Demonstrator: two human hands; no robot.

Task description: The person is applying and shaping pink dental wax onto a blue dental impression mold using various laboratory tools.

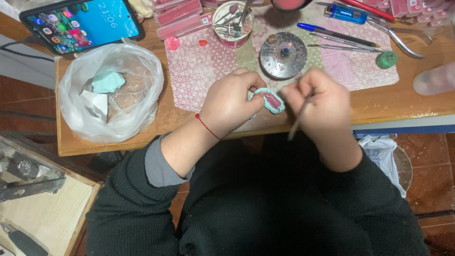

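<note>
A pale blue mould (271, 101) with a pink centre sits between my 2 hands, just above the near edge of the wooden table (142, 135). My left hand (231, 101) is wrapped around its left side, fingers clamped on it, a thin red thread showing at the wrist. My right hand (318, 100) is closed on a slim metal tool (298, 119), gripped like a pen, its handle slanting down toward me and its tip pointing toward the mould; I cannot tell whether the tip touches it. Just beyond my hands, on a pink patterned mat (199, 71), stands a small round burner (283, 55) with a tiny flame. To the left lies an open white plastic bag (90, 111) holding a pale blue lump. Farther back are a phone (80, 21) with a lit screen, a round cup of small tools (232, 23), a blue pen (332, 32) and a green cap (386, 59).
</note>
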